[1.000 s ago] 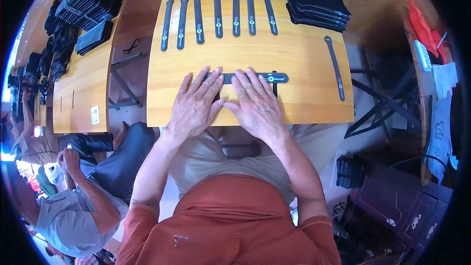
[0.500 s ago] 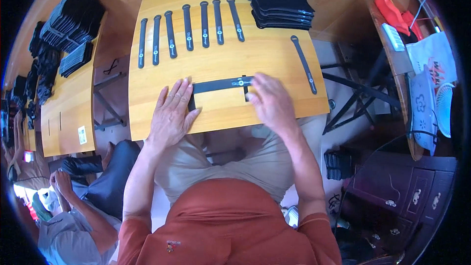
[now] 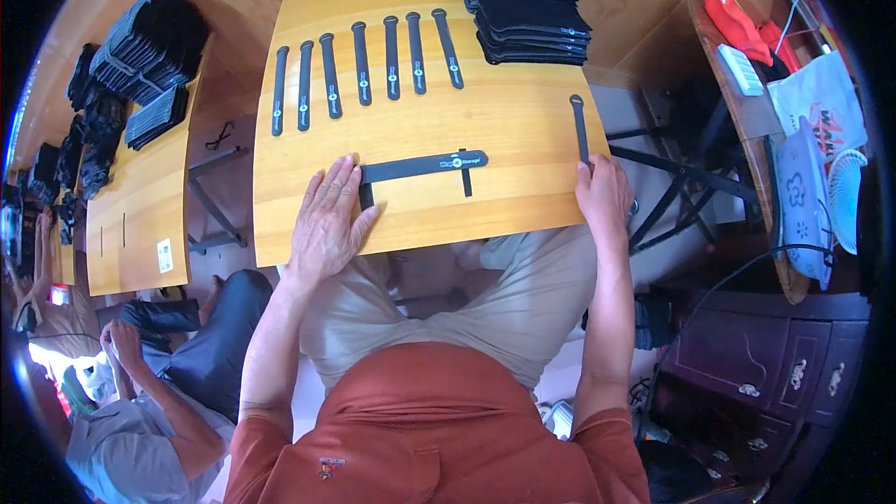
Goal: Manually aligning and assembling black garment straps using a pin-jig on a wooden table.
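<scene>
A black strap [image 3: 411, 169] with a rounded end and pale printing lies crosswise near the front of the wooden table [image 3: 513, 121]. My left hand [image 3: 327, 222] rests flat over its left end, fingers stretched out. Narrow dark upright pieces or slots [image 3: 468, 183] show by this strap, one near each end; I cannot tell which they are. At the table's right side, my right hand [image 3: 605, 192] has its fingers closed on the near end of another black strap [image 3: 580, 127]. That strap's far end has a small loop, and the fingers hide its near end.
Several similar straps [image 3: 363, 65] lie in a row across the far half. Folded black goods [image 3: 532, 28] are stacked at the back. On the left is another table [image 3: 140, 233] with black bundles [image 3: 154, 42] and a seated person [image 3: 154, 411]. A side table [image 3: 775, 215] stands right.
My right hand has moved from the crosswise strap's right end to the strap at the table's right side and closed on it. My left hand stays in place on the crosswise strap.
</scene>
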`<state>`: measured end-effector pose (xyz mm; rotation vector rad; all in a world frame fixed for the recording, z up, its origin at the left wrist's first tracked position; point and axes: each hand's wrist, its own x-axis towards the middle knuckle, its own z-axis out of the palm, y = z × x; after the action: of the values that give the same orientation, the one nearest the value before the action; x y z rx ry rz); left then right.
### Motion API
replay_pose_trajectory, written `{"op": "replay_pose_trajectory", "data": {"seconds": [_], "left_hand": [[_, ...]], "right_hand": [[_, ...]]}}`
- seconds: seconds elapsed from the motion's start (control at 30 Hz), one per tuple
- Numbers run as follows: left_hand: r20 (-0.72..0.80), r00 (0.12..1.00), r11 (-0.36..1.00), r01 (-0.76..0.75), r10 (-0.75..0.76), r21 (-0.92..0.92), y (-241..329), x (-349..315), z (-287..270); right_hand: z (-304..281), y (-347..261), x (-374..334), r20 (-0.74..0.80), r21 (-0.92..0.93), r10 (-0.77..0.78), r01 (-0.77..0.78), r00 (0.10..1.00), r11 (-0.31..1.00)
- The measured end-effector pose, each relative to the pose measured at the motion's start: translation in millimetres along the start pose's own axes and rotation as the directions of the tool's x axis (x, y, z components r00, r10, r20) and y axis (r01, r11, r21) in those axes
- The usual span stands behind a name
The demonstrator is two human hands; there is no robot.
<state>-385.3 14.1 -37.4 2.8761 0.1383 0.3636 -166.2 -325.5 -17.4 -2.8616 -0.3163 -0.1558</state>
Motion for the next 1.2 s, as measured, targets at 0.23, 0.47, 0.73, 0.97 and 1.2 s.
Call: {"op": "replay_pose_trajectory", "data": {"seconds": [0.23, 0.47, 0.73, 0.97, 1.2], "left_hand": [[-0.250, 0.968, 0.989, -0.006, -0.031, -0.146, 9.1, -10.7, 2.7], [0.210, 0.927, -0.051, 0.205, -0.310, -0.978, 108.0, -37.7, -1.2], [0.242, 0.928, -0.066, 0.233, -0.282, -0.970, 75.6, -35.2, -25.9], [0.410, 0.850, 0.186, 0.484, -0.330, -0.855, 66.6, -39.0, -34.9], [0.290, 0.892, 0.112, 0.347, -0.346, -0.931, 41.1, -33.7, -29.4]], "right_hand": [[-9.4, 29.4, -31.0, 0.071, 0.272, -0.034, 0.013, 0.997, 0.962], [-36.0, -51.0, -116.5, 0.069, 0.676, -0.355, 0.218, 0.932, 0.704], [-37.0, -74.3, -133.2, 0.174, 0.791, -0.609, 0.258, 0.774, 0.554], [-25.7, -69.7, -118.4, 0.224, 0.826, -0.598, 0.176, 0.770, 0.536], [-1.9, -59.1, -94.2, 0.359, 0.912, -0.454, -0.203, 0.815, 0.358]]}}
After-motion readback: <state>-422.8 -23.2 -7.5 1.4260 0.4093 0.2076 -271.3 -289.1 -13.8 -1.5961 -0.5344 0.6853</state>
